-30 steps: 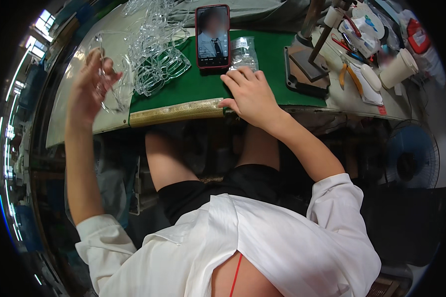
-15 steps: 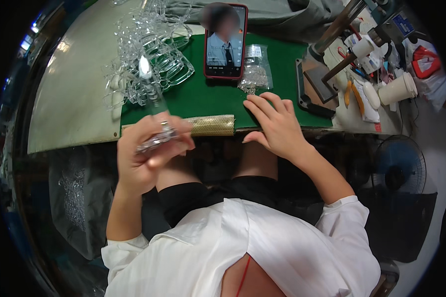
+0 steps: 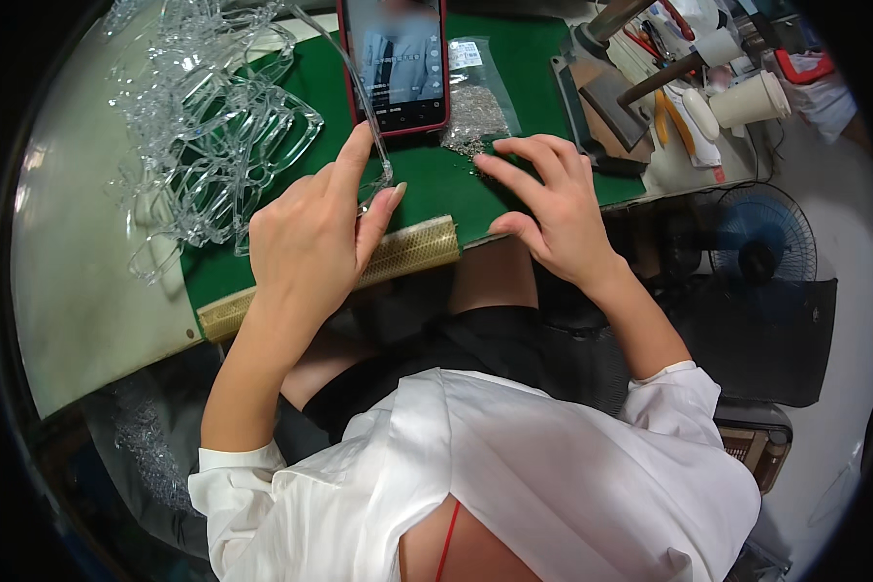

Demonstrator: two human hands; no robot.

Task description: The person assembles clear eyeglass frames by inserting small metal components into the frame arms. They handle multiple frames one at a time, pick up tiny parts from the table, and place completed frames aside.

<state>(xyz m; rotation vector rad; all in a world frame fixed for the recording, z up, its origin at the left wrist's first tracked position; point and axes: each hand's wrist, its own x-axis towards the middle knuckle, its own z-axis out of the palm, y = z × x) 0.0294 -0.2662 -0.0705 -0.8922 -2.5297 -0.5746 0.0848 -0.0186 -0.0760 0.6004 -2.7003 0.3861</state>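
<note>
My left hand [image 3: 306,233] is closed, thumb against forefinger, over the green mat. From that grip a clear plastic eyeglass frame [image 3: 367,92] shows a long thin arm slanting up past the phone; my fingers hide most of the rest. My right hand [image 3: 563,194] has its fingers apart and the thumb held away. Its forefinger reaches down at small metal pieces [image 3: 470,152], too tiny to name, spilled at the mouth of a clear plastic bag [image 3: 480,97]. Left of my left hand lies a tangled heap of clear eyeglass frames [image 3: 213,126].
A phone [image 3: 395,68] in a red case stands beyond my hands on the green mat [image 3: 427,184]. A gold mesh-patterned strip [image 3: 412,247] runs along the table's front edge. At the right are a metal bench press [image 3: 611,107], orange-handled pliers [image 3: 674,126] and a white cup [image 3: 752,100].
My left hand has turned back-up and moved forward over the mat with the clear frame. The right hand stays by the metal pieces, its fingers slightly more bent. The whole view has shifted.
</note>
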